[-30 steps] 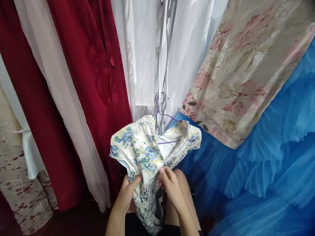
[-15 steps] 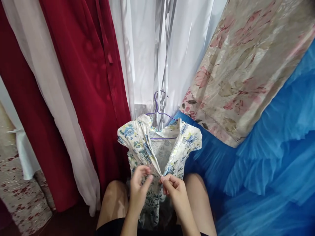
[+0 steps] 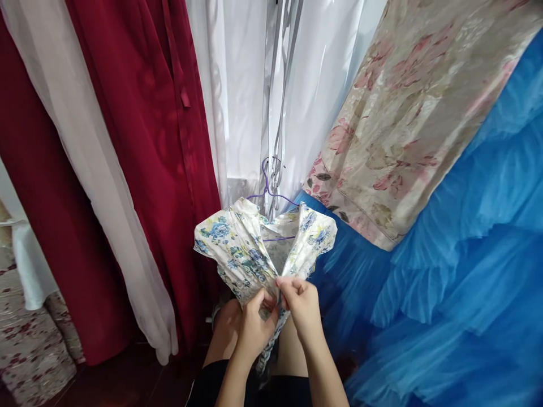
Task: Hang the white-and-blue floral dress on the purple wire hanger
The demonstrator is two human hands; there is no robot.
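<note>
A small white dress with blue flowers (image 3: 237,249) hangs on a purple wire hanger (image 3: 268,189) low in the middle of the view. My left hand (image 3: 253,325) is closed, pinching the left edge of the dress's open back. My right hand (image 3: 302,305) is closed too, pinching the right edge right beside it. Both hands meet at the bottom of the V-shaped opening. My bare knees show below them.
Hanging garments crowd round: a dark red gown (image 3: 139,141) and a sheer white one (image 3: 80,158) on the left, white tulle (image 3: 241,102) behind, a beige floral dress (image 3: 407,113) and a blue ruffled tulle skirt (image 3: 458,271) on the right. Dark floor (image 3: 127,384) lies below left.
The dress front was bunched in my hands; now its two back edges are drawn together in a V, and both hands pinch them closer and slightly higher.
</note>
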